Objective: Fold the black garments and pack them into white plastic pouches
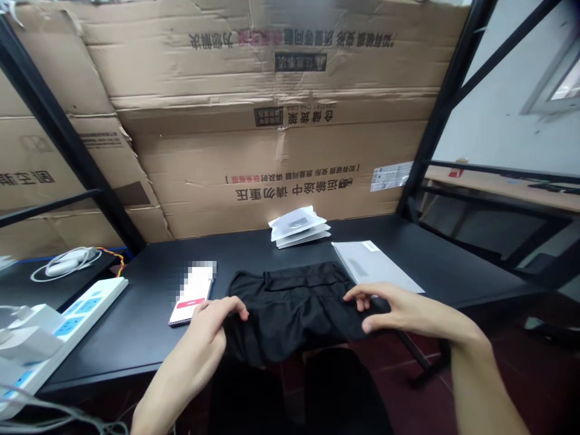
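A black cloth (pixel 301 311), creased and with a stitched band along its far side, lies at the front of the black table and droops over the edge. It looks like a garment, but its exact kind cannot be made out. My left hand (pixel 215 317) is at its left edge, fingers curled down over the fabric, the thumb hidden. Over the right end is my right hand (pixel 383 307), thumb and bent fingers apart with dark fabric showing in the gap. Left of the cloth lies a phone (pixel 193 296), its screen lit and partly pixelated.
Several white packets (pixel 299 226) are stacked behind the cloth. A flat white envelope (pixel 380 266) lies to the right. A power strip (pixel 67 329) with plugged-in chargers runs along the left. Cardboard (pixel 290 139) walls the back between black frame posts (pixel 441 109).
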